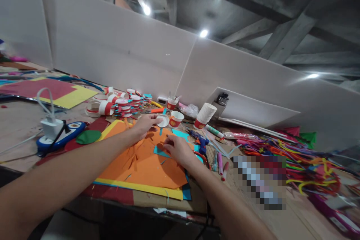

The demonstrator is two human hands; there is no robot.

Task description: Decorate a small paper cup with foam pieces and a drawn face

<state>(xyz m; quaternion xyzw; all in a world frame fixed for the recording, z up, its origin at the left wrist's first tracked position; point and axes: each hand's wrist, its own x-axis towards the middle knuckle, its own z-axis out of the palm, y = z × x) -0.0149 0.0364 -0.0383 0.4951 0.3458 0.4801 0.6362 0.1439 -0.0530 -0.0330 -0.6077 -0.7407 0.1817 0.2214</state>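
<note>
Left hand (144, 126) grasps round white piece (162, 121) — right hand (177, 149), palm hidden — can't tell grip.

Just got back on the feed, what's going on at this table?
A person's left hand holds a small white round piece, with blue strips showing above and below it. The right hand is over an orange sheet; whether its fingers pinch anything is unclear. A red-and-white cup is just right of the round piece, with a stack of cups farther right.
</note>
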